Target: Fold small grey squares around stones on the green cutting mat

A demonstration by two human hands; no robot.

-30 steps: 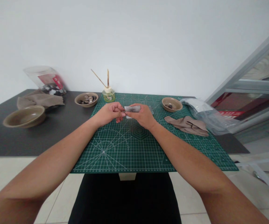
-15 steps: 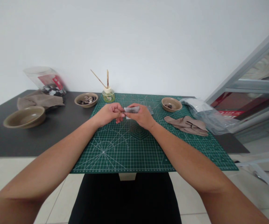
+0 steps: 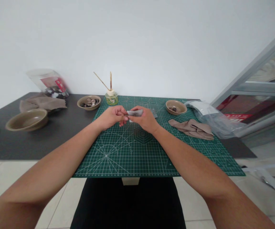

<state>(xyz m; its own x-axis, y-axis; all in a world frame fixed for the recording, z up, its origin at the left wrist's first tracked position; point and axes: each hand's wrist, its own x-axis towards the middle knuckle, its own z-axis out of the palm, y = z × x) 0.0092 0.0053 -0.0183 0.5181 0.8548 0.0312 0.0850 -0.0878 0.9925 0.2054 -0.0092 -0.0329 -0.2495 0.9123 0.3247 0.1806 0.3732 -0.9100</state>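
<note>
Both hands meet over the green cutting mat (image 3: 109,165). My right hand (image 3: 147,120) is closed around a small grey-white packet (image 3: 136,113), which looks like thin paper or film; the fingers hide part of it. My left hand (image 3: 115,117) pinches at the packet's left end with thumb and fingertips. Whatever lies inside the pinch is too small to make out. Behind my right hand lies a piece of clear plastic (image 3: 153,112), partly covered by the hand.
On the left are a brown bowl (image 3: 27,128), a taupe cloth (image 3: 43,103), a clear container (image 3: 49,81) and a bowl of small pieces (image 3: 81,106). A reed diffuser (image 3: 111,97) stands behind. To the right are another bowl (image 3: 169,111), a cloth (image 3: 192,128) and a plastic bag (image 3: 220,124).
The view has shifted very slightly. Both hands keep nearly the same place and grip on the packet.
</note>
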